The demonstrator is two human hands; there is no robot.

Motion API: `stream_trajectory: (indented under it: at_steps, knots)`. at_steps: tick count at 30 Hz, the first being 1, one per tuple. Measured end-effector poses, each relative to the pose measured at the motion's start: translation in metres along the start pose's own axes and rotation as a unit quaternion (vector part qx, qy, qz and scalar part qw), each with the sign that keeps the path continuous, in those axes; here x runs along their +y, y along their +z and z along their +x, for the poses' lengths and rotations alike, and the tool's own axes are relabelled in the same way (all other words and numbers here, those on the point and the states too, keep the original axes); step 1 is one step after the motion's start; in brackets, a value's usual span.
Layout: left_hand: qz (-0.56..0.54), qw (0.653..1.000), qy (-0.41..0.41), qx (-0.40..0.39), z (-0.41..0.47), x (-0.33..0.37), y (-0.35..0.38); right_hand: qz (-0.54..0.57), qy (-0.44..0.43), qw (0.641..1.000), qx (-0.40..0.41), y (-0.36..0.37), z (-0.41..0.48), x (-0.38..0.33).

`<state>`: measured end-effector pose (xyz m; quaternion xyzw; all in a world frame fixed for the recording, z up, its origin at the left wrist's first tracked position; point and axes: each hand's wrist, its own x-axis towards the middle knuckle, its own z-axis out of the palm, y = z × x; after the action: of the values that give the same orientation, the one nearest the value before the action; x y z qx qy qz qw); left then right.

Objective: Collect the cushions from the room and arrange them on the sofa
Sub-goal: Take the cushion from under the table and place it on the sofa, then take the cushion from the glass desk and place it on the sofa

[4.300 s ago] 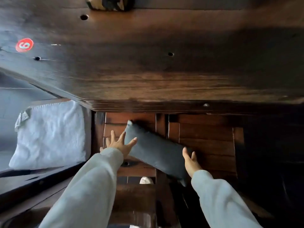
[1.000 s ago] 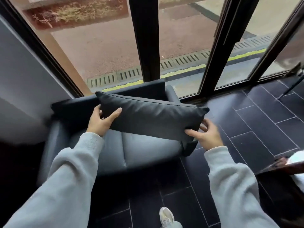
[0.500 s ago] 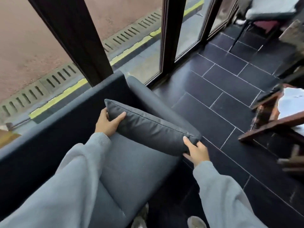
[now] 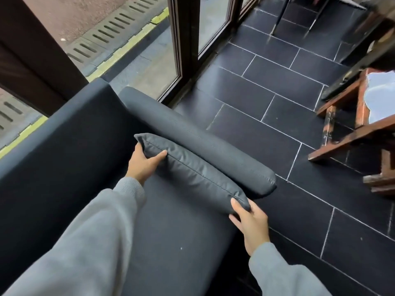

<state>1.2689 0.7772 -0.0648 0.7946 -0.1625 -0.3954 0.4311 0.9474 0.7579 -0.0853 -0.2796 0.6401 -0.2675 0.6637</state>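
The cushion is a dark, oblong pad standing on its long edge on the sofa seat, pressed against the inner face of the armrest. Its long axis runs parallel to the armrest, from the backrest end toward the front edge of the seat. The piped seam along its top edge faces up.

The left hand is clamped on the far end of the cushion, near the backrest, with the thumb on the seat-side face and the other fingers hidden behind that corner. The right hand is at the near end, by the front of the seat: the thumb lies against the corner and the other fingers are spread under and beside it, a loose hold rather than a firm pinch. Each hand therefore covers one end of the long axis; neither is at the middle.

Judgement: the cushion appears seated or nearly so, and the remaining step is release. Because it stands on a narrow edge, it may tip toward the open seat unless it leans on the armrest.

Outward, dark floor tiles extend to glazed doors, with a wooden chair well apart at the right.
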Motion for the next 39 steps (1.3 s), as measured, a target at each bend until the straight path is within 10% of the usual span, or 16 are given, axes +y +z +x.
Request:
stream_trajectory:
  at_steps: [16, 27, 31, 39]
  knots:
    - [0.007, 0.996, 0.026, 0.086, 0.009, -0.03, 0.023, -0.189, -0.08, 0.976, 0.069, 0.003, 0.008, 0.014]
    - [0.169, 0.985, -0.02, -0.004, -0.051, -0.013, 0.046, -0.09, 0.018, 0.996, 0.019, -0.021, -0.003, -0.005]
    - [0.323, 0.937, 0.081, -0.102, -0.124, 0.035, 0.103, -0.249, -0.029, 0.967, 0.041, -0.08, -0.04, -0.046]
    - [0.558, 0.737, 0.329, -0.195, -0.32, 0.212, 0.268, -0.469, -0.127, 0.859, 0.161, -0.311, -0.141, -0.215]
